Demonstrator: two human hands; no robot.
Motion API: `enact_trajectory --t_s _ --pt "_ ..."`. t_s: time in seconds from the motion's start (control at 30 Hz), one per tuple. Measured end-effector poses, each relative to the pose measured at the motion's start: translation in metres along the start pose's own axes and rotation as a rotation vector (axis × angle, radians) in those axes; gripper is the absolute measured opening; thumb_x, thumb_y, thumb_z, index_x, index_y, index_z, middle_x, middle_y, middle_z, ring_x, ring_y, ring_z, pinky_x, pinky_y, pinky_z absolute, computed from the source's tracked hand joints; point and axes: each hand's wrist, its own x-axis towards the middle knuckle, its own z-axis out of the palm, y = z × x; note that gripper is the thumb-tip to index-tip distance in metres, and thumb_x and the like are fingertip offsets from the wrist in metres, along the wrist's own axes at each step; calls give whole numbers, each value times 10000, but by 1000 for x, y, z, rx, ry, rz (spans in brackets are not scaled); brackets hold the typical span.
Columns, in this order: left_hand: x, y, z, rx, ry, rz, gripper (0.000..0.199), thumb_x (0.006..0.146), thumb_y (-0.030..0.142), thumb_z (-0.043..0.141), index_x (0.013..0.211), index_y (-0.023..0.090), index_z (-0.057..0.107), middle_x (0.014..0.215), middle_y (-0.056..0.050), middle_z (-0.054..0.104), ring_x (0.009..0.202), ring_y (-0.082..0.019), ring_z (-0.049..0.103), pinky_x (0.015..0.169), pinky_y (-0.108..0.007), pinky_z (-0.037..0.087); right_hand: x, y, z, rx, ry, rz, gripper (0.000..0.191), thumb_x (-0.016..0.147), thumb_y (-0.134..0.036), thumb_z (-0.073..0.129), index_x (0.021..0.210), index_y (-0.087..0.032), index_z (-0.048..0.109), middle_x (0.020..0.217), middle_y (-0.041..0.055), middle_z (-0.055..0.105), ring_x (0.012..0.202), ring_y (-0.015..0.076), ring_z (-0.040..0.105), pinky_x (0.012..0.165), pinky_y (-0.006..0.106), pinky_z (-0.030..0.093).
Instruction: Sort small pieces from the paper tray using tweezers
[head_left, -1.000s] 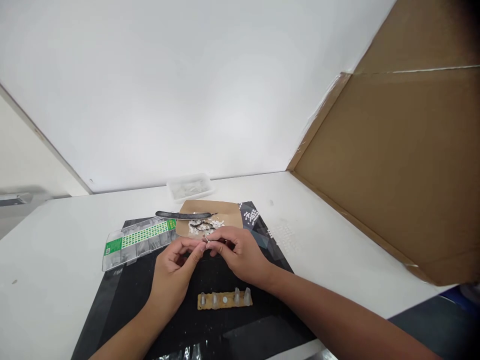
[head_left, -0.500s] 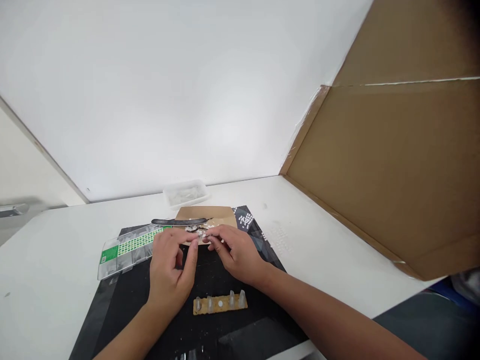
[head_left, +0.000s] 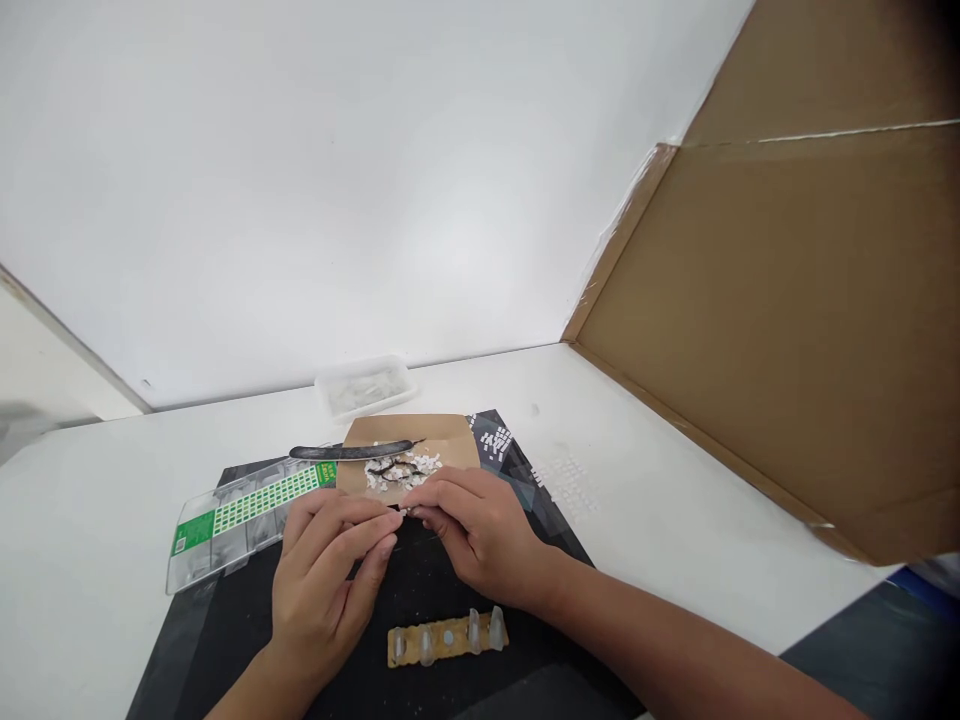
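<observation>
My left hand (head_left: 334, 565) and my right hand (head_left: 476, 525) meet over the black mat (head_left: 420, 560), at the near edge of a brown paper sheet (head_left: 442, 430). The fingertips of both are closed in a pinch around a tiny pale bit that is too small to name. Small white flakes and dark strands lie in a white pile (head_left: 390, 470) on the sheet. A dark curved nail file (head_left: 352, 452) rests across the sheet's left part. Closer to me, a yellowish strip (head_left: 450, 643) carries several translucent nail tips standing upright.
Left of the sheet is a clear compartment box (head_left: 255, 505) with a green label. A translucent tray (head_left: 365, 388) stands behind, near the white wall. White stickers (head_left: 496, 440) lie at the mat's right corner. A tall cardboard panel (head_left: 765, 330) borders the right side.
Both hands have come nearer to me, off the white pile, which now shows more fully. The view has shifted slightly. Both hands stay pinched.
</observation>
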Motion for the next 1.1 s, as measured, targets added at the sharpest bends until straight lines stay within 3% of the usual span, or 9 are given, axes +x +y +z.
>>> enact_trajectory --t_s 0.5,0.77,1.1 --pt "3 2 3 -59 -59 -41 267 914 -1 630 1109 175 674 1047 -81 698 1024 -217 621 922 -400 495 0 3 5 -35 -43 -62 137 1037 -166 535 1127 -208 629 1001 45 748 882 173 661 804 342 433" --pt "1 -2 3 -58 -84 -81 226 940 76 639 1117 208 686 1104 -78 689 1049 -219 623 914 -388 504 0 5 4 -69 -78 -64 109 1037 -198 529 1081 -193 629 1003 53 741 889 174 653 823 341 436" --pt "-1 -2 3 -55 -89 -136 185 966 132 634 1116 224 695 1096 -84 707 939 -200 649 831 -367 526 1 3 4 -35 -57 -65 128 1041 -180 525 1104 -209 633 1011 46 741 876 170 650 819 341 433"
